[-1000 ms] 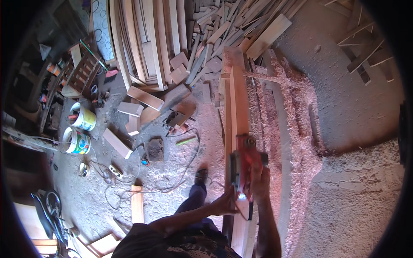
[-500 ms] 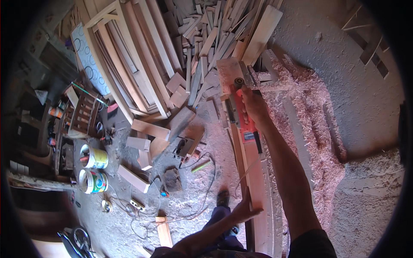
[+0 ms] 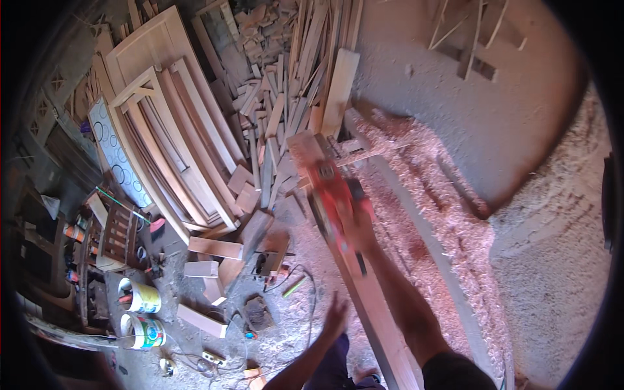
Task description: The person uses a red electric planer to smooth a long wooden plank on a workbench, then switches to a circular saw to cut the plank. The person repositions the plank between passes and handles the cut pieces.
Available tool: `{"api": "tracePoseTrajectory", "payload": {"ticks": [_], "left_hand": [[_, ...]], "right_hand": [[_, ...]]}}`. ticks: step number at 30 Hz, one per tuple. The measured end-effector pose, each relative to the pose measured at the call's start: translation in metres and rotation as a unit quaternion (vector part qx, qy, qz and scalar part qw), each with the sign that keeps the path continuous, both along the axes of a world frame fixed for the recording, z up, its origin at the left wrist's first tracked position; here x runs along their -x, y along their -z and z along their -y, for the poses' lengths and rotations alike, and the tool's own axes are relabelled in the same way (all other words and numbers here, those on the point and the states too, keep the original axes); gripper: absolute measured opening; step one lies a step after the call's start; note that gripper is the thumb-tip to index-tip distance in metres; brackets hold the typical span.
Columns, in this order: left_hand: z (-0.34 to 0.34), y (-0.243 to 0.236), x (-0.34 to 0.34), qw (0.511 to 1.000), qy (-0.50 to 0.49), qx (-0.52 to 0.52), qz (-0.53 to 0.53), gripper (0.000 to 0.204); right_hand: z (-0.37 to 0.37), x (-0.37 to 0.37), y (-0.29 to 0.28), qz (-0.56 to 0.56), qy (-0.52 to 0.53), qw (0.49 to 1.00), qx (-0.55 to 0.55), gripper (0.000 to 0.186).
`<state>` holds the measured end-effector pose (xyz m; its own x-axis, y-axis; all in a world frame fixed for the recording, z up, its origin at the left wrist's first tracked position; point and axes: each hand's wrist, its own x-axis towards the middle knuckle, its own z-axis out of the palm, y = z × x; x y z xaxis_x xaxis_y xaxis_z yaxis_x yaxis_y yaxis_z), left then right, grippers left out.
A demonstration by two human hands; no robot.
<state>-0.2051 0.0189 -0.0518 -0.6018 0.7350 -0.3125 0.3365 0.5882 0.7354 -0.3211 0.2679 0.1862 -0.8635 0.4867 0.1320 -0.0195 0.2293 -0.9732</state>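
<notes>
A red electric planer (image 3: pixel 330 194), somewhat smeared by motion, rests on a long wooden board (image 3: pixel 372 296) that runs away from me. My right hand (image 3: pixel 355 227) is wrapped round the planer's grip, near the far end of the board. Left of the board, and apart from it, my left hand (image 3: pixel 335 317) is raised with its fingers stretched out, holding nothing. The planer's underside is hidden against the wood.
Pink wood shavings (image 3: pixel 448 175) heap along the right of the board. Offcuts (image 3: pixel 266 123) pile up beyond it, beside leaning wooden frames (image 3: pixel 172 140). Two buckets (image 3: pixel 148 331), loose blocks (image 3: pixel 201 320) and a power strip (image 3: pixel 213 357) with cables lie on the left.
My left hand has come off the board and now hangs beside it. The planer has turned slightly, still in my right hand. The view has shifted to the right.
</notes>
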Motion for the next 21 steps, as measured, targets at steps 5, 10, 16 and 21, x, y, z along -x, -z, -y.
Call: {"api": "tracePoseTrajectory", "payload": {"ticks": [5, 10, 16, 21], "left_hand": [[-0.019, -0.095, -0.022, 0.955, -0.154, -0.183, -0.176, 0.071], [-0.043, -0.154, -0.137, 0.924, 0.17, -0.109, -0.326, 0.078], [0.024, -0.15, -0.318, 0.879, 0.306, -0.128, -0.342, 0.09], [0.073, -0.158, -0.419, 0.851, 0.423, -0.172, -0.26, 0.094]], "right_hand": [[0.09, -0.318, -0.024, 0.006, 0.044, 0.982, 0.182, 0.055], [0.17, -0.558, -0.04, 0.112, 0.133, 0.968, 0.178, 0.07], [0.266, -0.749, -0.064, 0.197, 0.309, 0.918, 0.153, 0.082], [0.321, -0.815, -0.085, 0.127, 0.502, 0.839, 0.164, 0.075]]}}
